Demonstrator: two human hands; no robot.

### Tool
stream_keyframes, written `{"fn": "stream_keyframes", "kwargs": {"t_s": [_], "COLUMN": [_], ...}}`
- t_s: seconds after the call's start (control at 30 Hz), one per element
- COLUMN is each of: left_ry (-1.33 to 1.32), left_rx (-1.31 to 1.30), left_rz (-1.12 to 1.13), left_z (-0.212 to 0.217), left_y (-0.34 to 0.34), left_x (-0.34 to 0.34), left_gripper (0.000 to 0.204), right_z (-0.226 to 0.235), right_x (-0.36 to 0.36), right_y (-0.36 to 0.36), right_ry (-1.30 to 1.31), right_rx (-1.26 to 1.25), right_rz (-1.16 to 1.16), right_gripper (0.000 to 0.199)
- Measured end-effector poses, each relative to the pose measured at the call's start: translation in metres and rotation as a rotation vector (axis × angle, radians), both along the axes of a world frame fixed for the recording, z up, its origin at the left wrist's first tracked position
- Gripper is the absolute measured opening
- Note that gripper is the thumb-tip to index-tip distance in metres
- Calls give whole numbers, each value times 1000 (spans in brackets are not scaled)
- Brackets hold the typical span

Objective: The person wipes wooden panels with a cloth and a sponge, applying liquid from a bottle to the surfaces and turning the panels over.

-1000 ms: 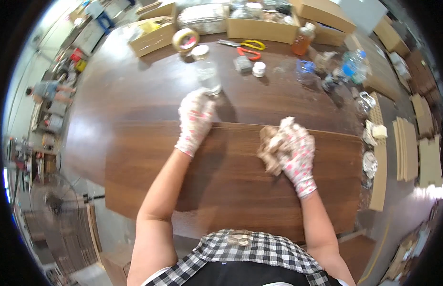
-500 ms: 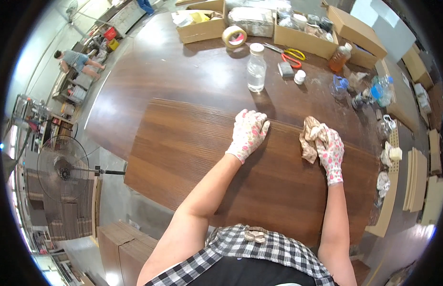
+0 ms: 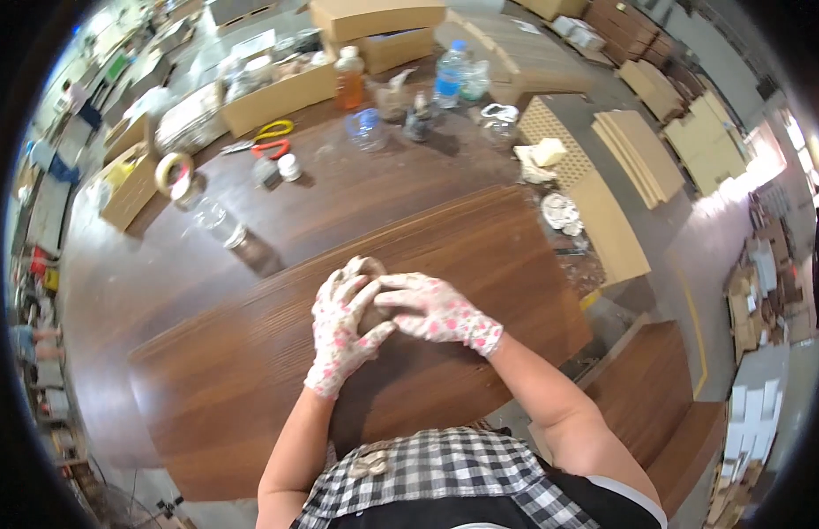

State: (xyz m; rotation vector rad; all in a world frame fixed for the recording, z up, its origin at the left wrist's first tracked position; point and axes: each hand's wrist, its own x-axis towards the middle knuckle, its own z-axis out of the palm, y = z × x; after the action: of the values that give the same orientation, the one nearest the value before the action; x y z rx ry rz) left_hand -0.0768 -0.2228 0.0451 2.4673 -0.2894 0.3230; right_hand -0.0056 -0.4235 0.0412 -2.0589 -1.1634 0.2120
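Seeing crumpled tan cloth rag [image 3: 368, 265] between pink-spotted white-gloved left hand [image 3: 340, 326] and matching right hand [image 3: 437, 310]; fingers curved, grip unclear to me. Probably light, soft; I'd bunch middle.

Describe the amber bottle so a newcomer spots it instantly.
At the far edge of the dark brown table, find the long cardboard box packed with odds and ends. Just right of it stands a pale-capped bottle; its orange-brown liquid sets it apart from the blue-labelled bottle further right.
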Motion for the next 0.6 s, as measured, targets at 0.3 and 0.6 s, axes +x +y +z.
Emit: {"fn": "stream_keyframes", "kwargs": {"t_s": [0.3, 0.6], "left_ry": [-98, -91], "left_rx": [51, -69], "left_rz": [95, 107], "left_z": [-10, -5], "left_y": [-53, -44], "left_x": [19, 24], "left_gripper": [31, 22], "right_z": [20, 0], "right_x": [179, 236], "right_y": [-205, -182], "right_ry": [-620, -338], "right_rx": [-5, 172], "right_rz": [-1214, -1188], "right_gripper": [57, 64]}}
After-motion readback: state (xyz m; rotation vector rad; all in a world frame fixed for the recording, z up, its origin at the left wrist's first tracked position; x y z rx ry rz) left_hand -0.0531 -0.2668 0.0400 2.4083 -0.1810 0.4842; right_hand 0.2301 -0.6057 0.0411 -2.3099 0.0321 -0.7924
